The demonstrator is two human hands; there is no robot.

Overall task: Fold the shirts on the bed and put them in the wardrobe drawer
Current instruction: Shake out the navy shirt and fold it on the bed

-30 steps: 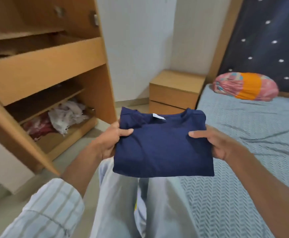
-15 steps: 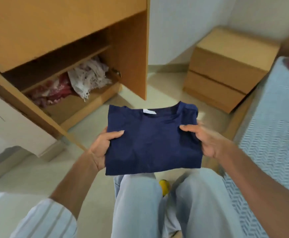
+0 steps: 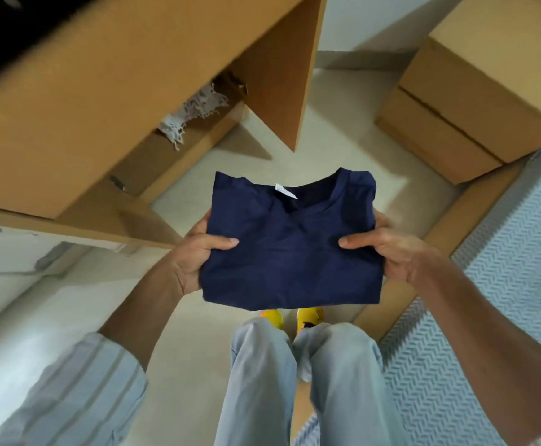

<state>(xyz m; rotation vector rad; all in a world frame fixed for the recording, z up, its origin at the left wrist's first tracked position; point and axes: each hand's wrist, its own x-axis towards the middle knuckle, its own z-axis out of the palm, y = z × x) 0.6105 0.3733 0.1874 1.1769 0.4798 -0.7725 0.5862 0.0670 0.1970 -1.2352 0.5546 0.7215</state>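
Shirt: folded navy shirt is held level above the floor.
Left hand: fingers clamped on shirt's left edge.
Right hand: fingers clamped on its right edge.

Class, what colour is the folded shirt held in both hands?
Dark navy blue folded cotton shirt, white neck label; head view.

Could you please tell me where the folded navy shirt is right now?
In the head view, the folded navy shirt is held mid-frame above the floor, the left hand and right hand gripping its sides, below the wardrobe.
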